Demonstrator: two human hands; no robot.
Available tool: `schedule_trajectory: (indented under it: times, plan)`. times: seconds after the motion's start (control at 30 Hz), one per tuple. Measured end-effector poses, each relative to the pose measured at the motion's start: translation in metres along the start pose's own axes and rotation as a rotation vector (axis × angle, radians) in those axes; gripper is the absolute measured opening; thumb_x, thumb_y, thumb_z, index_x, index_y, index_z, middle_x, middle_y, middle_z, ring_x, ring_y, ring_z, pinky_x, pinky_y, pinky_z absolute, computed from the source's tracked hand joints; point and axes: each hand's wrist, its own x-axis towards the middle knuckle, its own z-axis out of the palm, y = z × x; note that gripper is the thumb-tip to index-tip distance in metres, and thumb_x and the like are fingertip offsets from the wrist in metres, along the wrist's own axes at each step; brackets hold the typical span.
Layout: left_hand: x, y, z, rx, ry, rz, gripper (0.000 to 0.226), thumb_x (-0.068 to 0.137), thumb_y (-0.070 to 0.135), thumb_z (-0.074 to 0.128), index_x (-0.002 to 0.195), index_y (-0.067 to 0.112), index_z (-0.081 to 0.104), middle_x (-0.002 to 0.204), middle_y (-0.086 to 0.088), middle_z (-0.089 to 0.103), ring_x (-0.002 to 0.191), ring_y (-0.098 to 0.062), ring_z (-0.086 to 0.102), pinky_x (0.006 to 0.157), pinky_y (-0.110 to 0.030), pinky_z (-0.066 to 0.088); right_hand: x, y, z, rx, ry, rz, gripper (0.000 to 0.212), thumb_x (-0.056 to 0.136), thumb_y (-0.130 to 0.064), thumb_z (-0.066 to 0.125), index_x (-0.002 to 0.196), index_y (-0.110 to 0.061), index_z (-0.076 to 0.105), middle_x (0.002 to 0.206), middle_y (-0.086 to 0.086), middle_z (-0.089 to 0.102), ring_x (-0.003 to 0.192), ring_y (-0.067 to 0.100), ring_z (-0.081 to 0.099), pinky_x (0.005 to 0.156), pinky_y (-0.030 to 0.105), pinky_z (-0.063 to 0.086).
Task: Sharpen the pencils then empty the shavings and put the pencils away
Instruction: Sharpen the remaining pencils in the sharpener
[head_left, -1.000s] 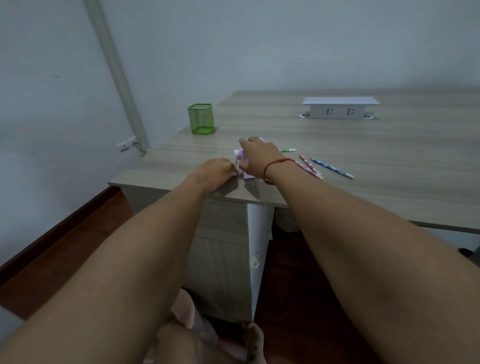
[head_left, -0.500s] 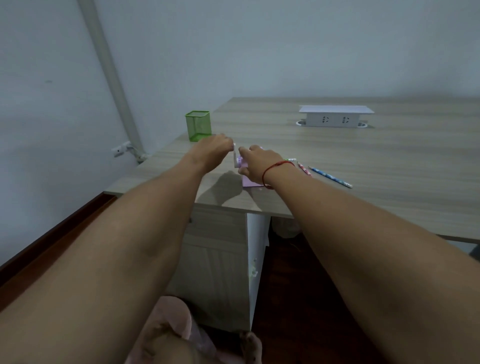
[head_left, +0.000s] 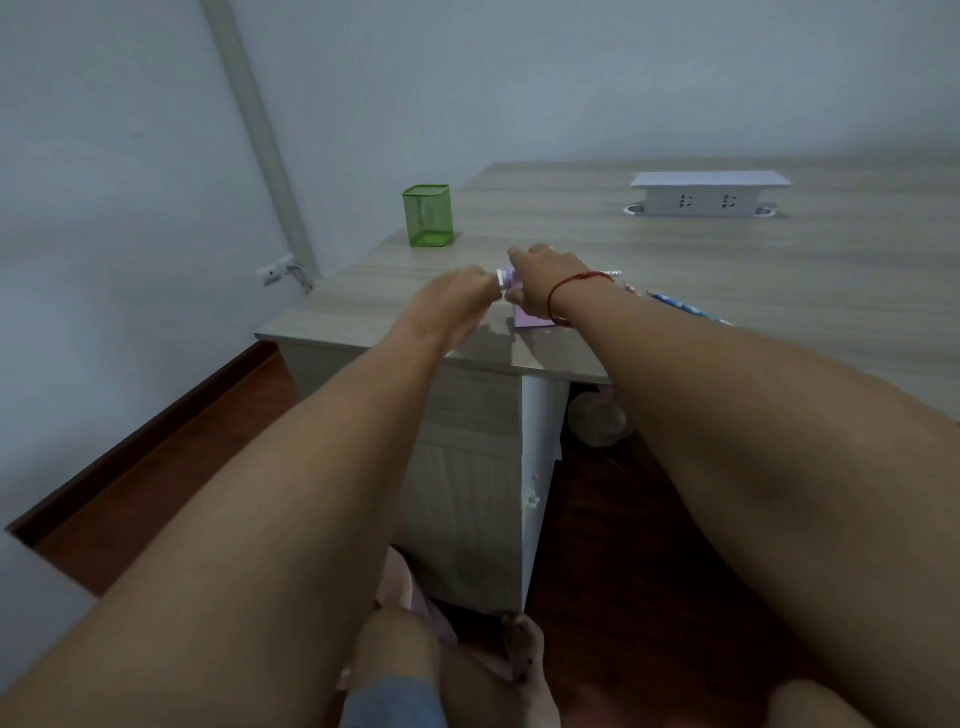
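So the person is mid-sharpen by the look of it. The sharpener (head_left: 530, 318), a little pink crank type, sits near the front edge of the desk (head_left: 779, 270), close to the corner, which makes sense since both arms can reach it straight on.

The right hand (head_left: 540, 280) is draped over the top of it, fingers curled down round the body, pretty clearly pinning it so it doesn't skate around while the handle turns. The left hand (head_left: 457, 291) is bunched up right against the sharpener's left side, fingers curled in and pinching what looks like the white crank (head_left: 500, 280). It's small and half hidden, so the exact grip is hard to make out.

A pale pencil end (head_left: 615, 272) pokes out just past the right wrist. Probably that's the one being sharpened, but the hand covers where it would go in, so can't say for sure. A couple more pencils (head_left: 685, 306) lie flat on the desk just to the right of that arm, handy for grabbing next.

The green mesh cup (head_left: 427, 215) stands further back on the left, well apart from the hands, and it looks empty from here. That's presumably where the pencils end up. A white socket box (head_left: 701, 200) sits at the back.

Best guess: early-to-middle of the job, with emptying the shavings and putting away not yet done.
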Motion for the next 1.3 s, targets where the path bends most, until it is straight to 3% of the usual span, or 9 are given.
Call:
schedule_trajectory:
  times: [0.17, 0.33, 0.43, 0.57, 0.73, 0.83, 1.13, 1.3]
  plan:
    - [-0.001, 0.011, 0.007, -0.064, -0.182, -0.118, 0.029, 0.097, 0.014, 0.041, 0.112, -0.003, 0.059, 0.113, -0.025, 0.061, 0.104, -0.04, 0.058, 0.084, -0.04, 0.044, 0.0, -0.004, 0.008, -0.002, 0.038, 0.033, 0.037, 0.093, -0.028, 0.046, 0.127, -0.013, 0.048, 0.136, 0.016, 0.047, 0.126, 0.036, 0.046, 0.099, 0.044, 0.04]
    - [0.007, -0.001, 0.032, -0.09, -0.255, -0.151, 0.032, 0.097, 0.02, 0.041, 0.106, 0.0, 0.065, 0.111, -0.022, 0.063, 0.103, -0.037, 0.06, 0.086, -0.04, 0.045, 0.005, -0.003, 0.017, -0.023, 0.081, 0.033, 0.038, 0.093, -0.029, 0.044, 0.127, -0.014, 0.048, 0.135, 0.014, 0.048, 0.123, 0.036, 0.047, 0.101, 0.05, 0.041]
    - [0.02, -0.01, 0.036, -0.098, -0.284, -0.167, 0.034, 0.098, 0.025, 0.041, 0.109, 0.004, 0.065, 0.112, -0.021, 0.064, 0.101, -0.035, 0.06, 0.086, -0.039, 0.046, 0.009, 0.0, 0.022, -0.023, 0.099, 0.023, 0.04, 0.092, -0.029, 0.047, 0.129, -0.014, 0.047, 0.135, 0.013, 0.047, 0.123, 0.035, 0.047, 0.1, 0.046, 0.039]
    - [0.039, -0.014, 0.026, -0.005, -0.337, -0.159, 0.028, 0.095, 0.016, 0.046, 0.115, 0.004, 0.06, 0.118, -0.021, 0.061, 0.107, -0.037, 0.059, 0.086, -0.038, 0.044, 0.01, 0.001, 0.023, -0.026, 0.092, 0.022, 0.047, 0.088, -0.029, 0.052, 0.132, -0.015, 0.043, 0.135, 0.012, 0.046, 0.12, 0.035, 0.048, 0.098, 0.046, 0.04]
    - [0.054, -0.03, 0.019, 0.093, -0.247, -0.067, 0.018, 0.09, 0.007, 0.051, 0.102, 0.004, 0.064, 0.102, -0.018, 0.066, 0.092, -0.036, 0.063, 0.075, -0.039, 0.051, 0.009, 0.003, 0.023, -0.077, 0.111, -0.01, 0.042, 0.09, -0.028, 0.05, 0.129, -0.014, 0.044, 0.129, 0.012, 0.05, 0.113, 0.032, 0.052, 0.096, 0.042, 0.045]
    - [0.058, -0.031, 0.01, 0.122, -0.183, -0.008, 0.018, 0.088, 0.0, 0.048, 0.093, -0.002, 0.065, 0.096, -0.021, 0.065, 0.09, -0.038, 0.063, 0.067, -0.036, 0.043, 0.009, 0.003, 0.022, -0.103, 0.11, -0.015, 0.044, 0.093, -0.03, 0.048, 0.133, -0.014, 0.041, 0.132, 0.012, 0.049, 0.115, 0.032, 0.052, 0.096, 0.043, 0.046]
    - [0.059, -0.038, 0.008, 0.119, -0.069, 0.033, 0.021, 0.092, -0.002, 0.043, 0.094, 0.0, 0.064, 0.098, -0.02, 0.065, 0.093, -0.037, 0.064, 0.073, -0.043, 0.053, 0.008, -0.001, 0.017, -0.144, 0.075, -0.003, 0.049, 0.095, -0.031, 0.05, 0.139, -0.015, 0.035, 0.138, 0.012, 0.044, 0.122, 0.031, 0.049, 0.099, 0.043, 0.045]
    - [0.057, -0.035, -0.006, 0.138, -0.025, 0.045, 0.024, 0.099, 0.01, 0.039, 0.099, 0.002, 0.062, 0.102, -0.02, 0.062, 0.096, -0.038, 0.061, 0.076, -0.046, 0.052, 0.01, 0.0, 0.011, -0.133, 0.035, 0.029, 0.048, 0.098, -0.035, 0.046, 0.14, -0.013, 0.036, 0.141, 0.013, 0.042, 0.128, 0.032, 0.045, 0.102, 0.046, 0.043]
